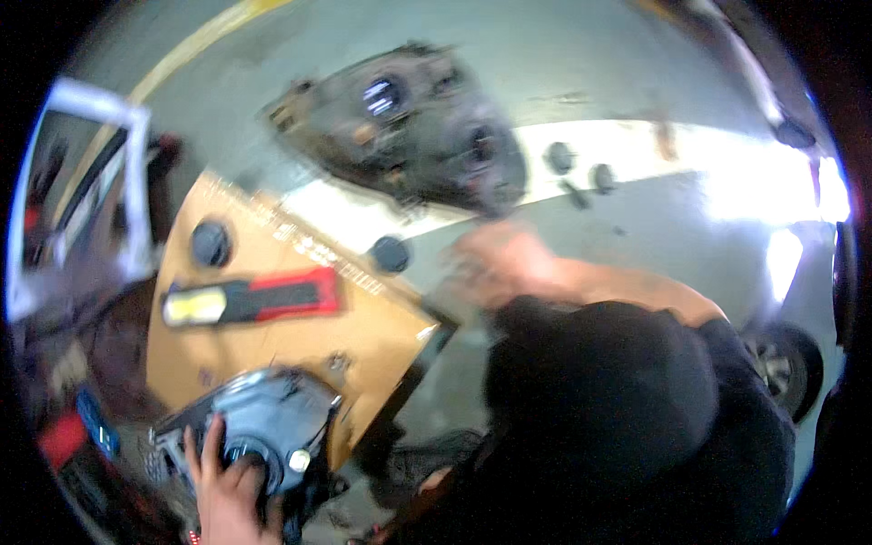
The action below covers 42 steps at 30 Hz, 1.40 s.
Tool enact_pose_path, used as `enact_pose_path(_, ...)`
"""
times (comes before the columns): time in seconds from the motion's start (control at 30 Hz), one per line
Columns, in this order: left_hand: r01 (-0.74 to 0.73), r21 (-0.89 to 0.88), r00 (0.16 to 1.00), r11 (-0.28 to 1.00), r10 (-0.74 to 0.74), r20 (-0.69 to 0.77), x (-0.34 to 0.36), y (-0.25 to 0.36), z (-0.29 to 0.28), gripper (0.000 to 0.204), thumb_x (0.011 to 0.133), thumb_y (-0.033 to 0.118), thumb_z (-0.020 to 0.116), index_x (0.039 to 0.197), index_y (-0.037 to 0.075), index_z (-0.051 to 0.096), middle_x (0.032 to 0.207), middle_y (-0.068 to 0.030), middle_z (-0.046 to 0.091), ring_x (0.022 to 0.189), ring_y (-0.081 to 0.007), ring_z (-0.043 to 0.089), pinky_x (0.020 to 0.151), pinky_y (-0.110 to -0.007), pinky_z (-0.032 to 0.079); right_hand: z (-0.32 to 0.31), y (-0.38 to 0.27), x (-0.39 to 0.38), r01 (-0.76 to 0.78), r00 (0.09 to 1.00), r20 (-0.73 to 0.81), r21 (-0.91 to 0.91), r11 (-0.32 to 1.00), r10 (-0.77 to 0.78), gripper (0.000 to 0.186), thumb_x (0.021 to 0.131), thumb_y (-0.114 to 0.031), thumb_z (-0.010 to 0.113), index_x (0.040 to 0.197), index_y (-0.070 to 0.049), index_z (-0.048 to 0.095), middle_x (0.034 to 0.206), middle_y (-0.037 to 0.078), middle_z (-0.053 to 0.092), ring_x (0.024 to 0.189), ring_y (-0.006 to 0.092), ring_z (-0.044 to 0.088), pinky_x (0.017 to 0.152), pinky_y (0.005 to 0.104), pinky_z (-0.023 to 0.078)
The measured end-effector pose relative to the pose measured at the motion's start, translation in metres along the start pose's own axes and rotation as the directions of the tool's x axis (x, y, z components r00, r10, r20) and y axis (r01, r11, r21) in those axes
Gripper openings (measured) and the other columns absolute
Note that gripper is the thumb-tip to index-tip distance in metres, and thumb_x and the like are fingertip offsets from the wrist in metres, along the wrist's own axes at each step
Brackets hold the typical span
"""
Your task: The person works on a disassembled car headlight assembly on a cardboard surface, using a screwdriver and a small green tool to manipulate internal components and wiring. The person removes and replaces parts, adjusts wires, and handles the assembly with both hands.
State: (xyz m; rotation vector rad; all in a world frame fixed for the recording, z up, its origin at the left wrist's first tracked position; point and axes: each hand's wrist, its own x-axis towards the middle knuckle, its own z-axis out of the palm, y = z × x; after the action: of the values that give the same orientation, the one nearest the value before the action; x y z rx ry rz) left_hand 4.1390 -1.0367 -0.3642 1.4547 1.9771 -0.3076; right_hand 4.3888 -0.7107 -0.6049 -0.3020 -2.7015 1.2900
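Note:
At the lower left, my left hand [238,495] lies over the back of a headlight [272,406] with a grey housing. Two of its fingers stretch out apart, while the others bend at the dark round opening. My right hand [498,263] is smeared by motion, just right of the cardboard and below a second headlight. What it holds, if anything, does not show. That second headlight [422,127], dark and larger in view, rests on the floor at the far middle. On the cardboard [263,350] lie a red and black work light [282,302] and a round black cap [212,243].
Another round black cap [391,253] sits beside the cardboard's far edge. Several small dark parts, including a round one [560,158], lie on the floor's white stripe. A white frame [136,173] stands at left, a wheel [783,368] at right. My dark-clothed body covers the lower right.

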Motion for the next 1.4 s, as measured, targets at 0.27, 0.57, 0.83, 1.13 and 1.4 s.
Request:
enact_pose_path(0.27,-0.185,0.263,0.959,0.947,0.232,-0.160,-0.007,-0.016,0.036,0.053,0.063,0.038,0.085,0.091,-0.003,0.066,0.111,-0.0203,0.062,0.133,-0.0535,0.043,0.110,-0.070,0.032,-0.035,0.175,-0.199,-0.805,0.575,-0.422,-0.445,0.393,0.701,0.063,0.096,-0.046,0.059,0.138,-0.002,0.042,0.110,0.029,0.066,0.100,0.0499,0.064,0.082,0.0542,0.051)
enact_pose_path(0.57,0.060,0.226,0.953,0.972,0.012,-0.304,-0.005,0.018,0.048,0.054,0.065,0.031,0.082,0.103,-0.003,0.065,0.129,-0.0209,0.053,0.134,-0.0473,0.039,0.114,-0.069,0.025,-0.045,0.231,-0.184,-0.825,0.560,-0.506,-0.266,0.499,0.656,0.053,0.098,-0.042,0.059,0.125,0.001,0.046,0.107,0.034,0.064,0.101,0.0526,0.062,0.084,0.0553,0.049)
enact_pose_path(0.83,0.215,0.327,0.923,0.920,-0.082,-0.376,-0.007,0.020,0.067,0.064,0.070,0.042,0.083,0.111,-0.002,0.060,0.133,-0.0224,0.051,0.133,-0.0473,0.038,0.111,-0.067,0.029,-0.076,0.270,-0.168,-0.818,0.571,-0.560,-0.332,0.469,0.600,0.044,0.097,-0.040,0.061,0.120,-0.003,0.056,0.114,0.028,0.064,0.104,0.0470,0.063,0.088,0.0496,0.049)
enact_pose_path(1.13,0.154,0.320,0.782,0.935,0.083,-0.618,-0.008,0.002,0.101,0.054,0.074,0.043,0.080,0.103,0.002,0.060,0.132,-0.0165,0.055,0.131,-0.0432,0.043,0.101,-0.061,0.041,-0.091,0.199,-0.180,-0.678,0.719,-0.103,-0.321,0.661,0.688,0.039,0.099,-0.031,0.061,0.125,-0.003,0.054,0.106,0.029,0.065,0.097,0.0436,0.064,0.082,0.0444,0.050)
enact_pose_path(1.4,0.072,0.070,0.658,0.995,0.006,-0.753,-0.021,-0.003,0.099,0.086,0.069,0.054,0.085,0.129,0.001,0.052,0.133,-0.0227,0.051,0.127,-0.0432,0.045,0.106,-0.053,0.038,-0.127,-0.028,0.019,-0.265,0.961,0.101,0.089,0.960,0.256,0.053,0.085,-0.015,0.076,0.131,0.002,0.055,0.121,0.014,0.065,0.114,0.0214,0.060,0.104,0.0368,0.046)
